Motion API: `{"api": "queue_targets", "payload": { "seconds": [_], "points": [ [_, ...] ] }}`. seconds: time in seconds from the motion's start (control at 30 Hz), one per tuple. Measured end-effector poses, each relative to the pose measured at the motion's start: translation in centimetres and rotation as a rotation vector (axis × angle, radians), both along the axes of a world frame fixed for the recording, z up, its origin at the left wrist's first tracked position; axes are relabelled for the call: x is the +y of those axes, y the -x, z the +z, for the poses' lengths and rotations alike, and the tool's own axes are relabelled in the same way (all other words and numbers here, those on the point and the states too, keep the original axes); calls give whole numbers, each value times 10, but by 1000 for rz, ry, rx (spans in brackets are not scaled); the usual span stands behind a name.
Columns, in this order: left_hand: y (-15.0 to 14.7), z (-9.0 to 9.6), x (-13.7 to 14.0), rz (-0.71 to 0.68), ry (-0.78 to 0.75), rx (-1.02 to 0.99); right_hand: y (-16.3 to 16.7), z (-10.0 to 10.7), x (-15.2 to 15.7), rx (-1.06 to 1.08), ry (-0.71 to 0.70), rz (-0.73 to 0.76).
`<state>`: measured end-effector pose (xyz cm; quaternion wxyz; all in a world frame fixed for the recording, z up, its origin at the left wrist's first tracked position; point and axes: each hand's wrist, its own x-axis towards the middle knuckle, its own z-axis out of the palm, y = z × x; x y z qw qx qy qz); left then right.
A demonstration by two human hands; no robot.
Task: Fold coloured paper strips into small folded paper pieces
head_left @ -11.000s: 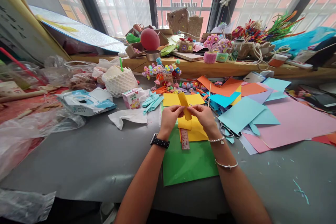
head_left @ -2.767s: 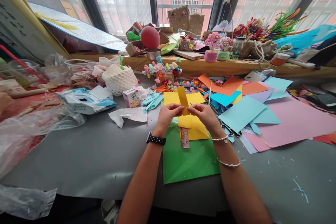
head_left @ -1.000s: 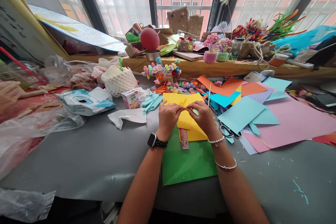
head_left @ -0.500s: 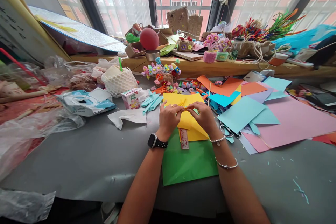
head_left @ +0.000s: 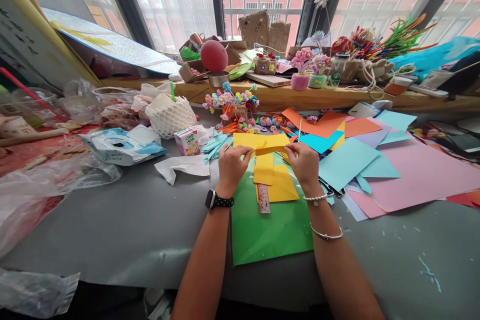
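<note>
A narrow yellow paper strip (head_left: pixel 273 150) is stretched level between my two hands, above the green sheet. My left hand (head_left: pixel 233 165) pinches its left end between thumb and fingers, with a black-banded watch (head_left: pixel 219 201) on that wrist. At the other end, my right hand (head_left: pixel 303 161) grips the strip in a pinch. Below the strip, yellow paper pieces (head_left: pixel 283 183) and a pink patterned ruler (head_left: pixel 263 199) lie on the green sheet (head_left: pixel 272 240). Behind the strip is another yellow sheet (head_left: pixel 243 139), partly covered.
Light-blue paper strips (head_left: pixel 217 144), a white tissue (head_left: pixel 183 166) and a small pink box (head_left: pixel 187 141) lie to the left. Right of my hands are scissors (head_left: pixel 330 189), partly under blue paper (head_left: pixel 348 162), and a large pink sheet (head_left: pixel 423 175). Paper flowers (head_left: pixel 232 102) stand behind.
My hands were close together over the yellow paper. They have moved apart sideways, and the strip now shows stretched between them.
</note>
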<state>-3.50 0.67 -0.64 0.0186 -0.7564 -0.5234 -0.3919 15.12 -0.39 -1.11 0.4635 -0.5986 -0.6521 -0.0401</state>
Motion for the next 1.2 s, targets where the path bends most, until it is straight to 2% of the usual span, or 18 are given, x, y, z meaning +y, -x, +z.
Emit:
{"api": "queue_targets", "payload": {
  "seconds": [0.07,0.13,0.2,0.3,0.4,0.67,0.97,1.2],
  "points": [
    [3,1,1,39,7,-47,-5,0,0,22,-15,-73],
    [3,2,1,64,-13,-82,-6,1,0,5,-23,-71],
    [0,3,0,35,-59,-78,-3,2,-1,-58,-25,30],
    [-5,3,-2,-80,-81,-13,7,4,-2,-147,-16,223],
    [-7,2,-2,-151,-26,32,13,6,-4,-151,-1,281],
    [-6,4,-2,-195,4,9,10,6,-4,-86,7,246],
    [-2,1,0,-67,-22,21,4,1,1,-87,-73,72],
    [-2,-1,0,28,-39,50,2,-1,2,-71,-53,35]
  ]
}}
